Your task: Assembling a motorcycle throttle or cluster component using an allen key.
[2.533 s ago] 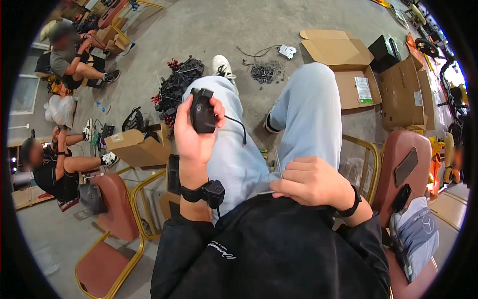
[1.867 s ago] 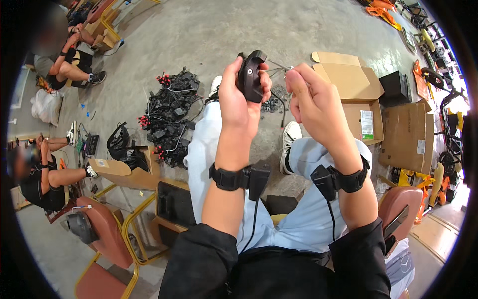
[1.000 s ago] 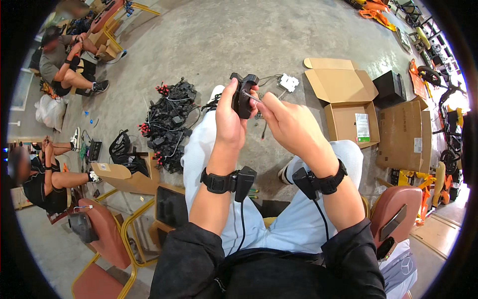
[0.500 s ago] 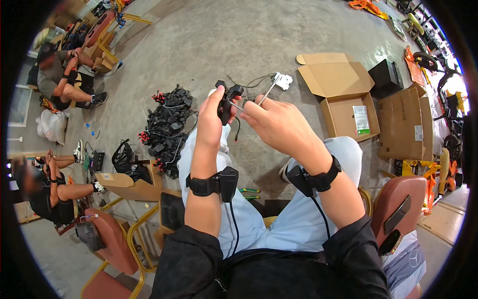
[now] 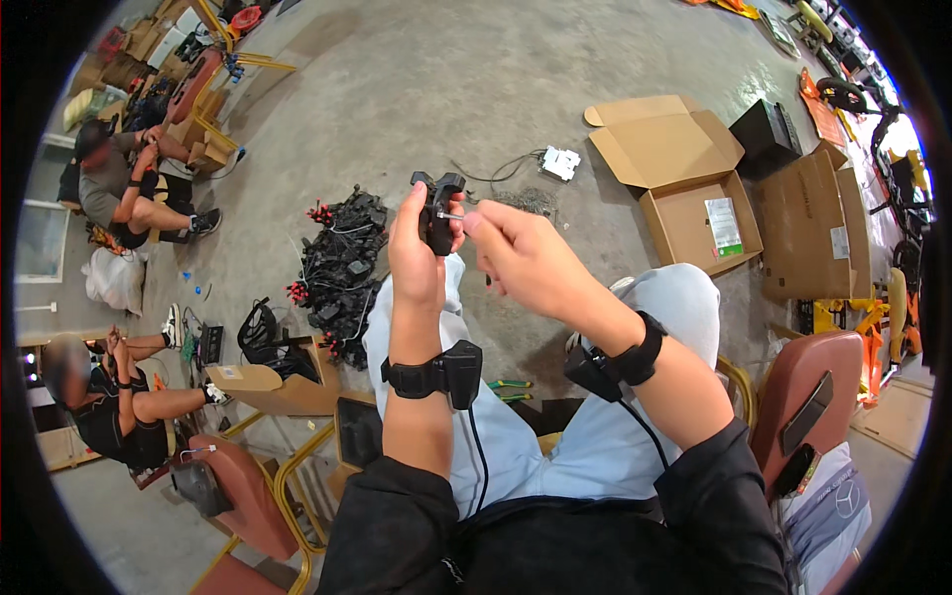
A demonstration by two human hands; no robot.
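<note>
My left hand [image 5: 415, 243] holds up a small black plastic part [image 5: 436, 230] with curved ends, thumb along its left side. My right hand [image 5: 535, 256] is closed around a thin metal hex key [image 5: 456, 215]. A short stretch of its shaft reaches from my fingertips to the right side of the part. The rest of the key is hidden in my fist. Both hands are held above my knees. Each forearm wears a black strap with a box, the left box [image 5: 463, 375] and the right box [image 5: 593, 374], and a cable trails from each.
Left on the floor lies a heap of black parts with cables [image 5: 347, 268]. Ahead is a white device [image 5: 560, 164] with a cable. To the right stand an opened cardboard box [image 5: 659, 213] and a black box [image 5: 764, 141]. Green-handled pliers [image 5: 511, 385] lie below. Two people sit at left.
The hex key's long arm, which pointed up and away, no longer shows beyond my right hand. My right fist has turned, and the black part sits at a different angle. The whole view has shifted slightly.
</note>
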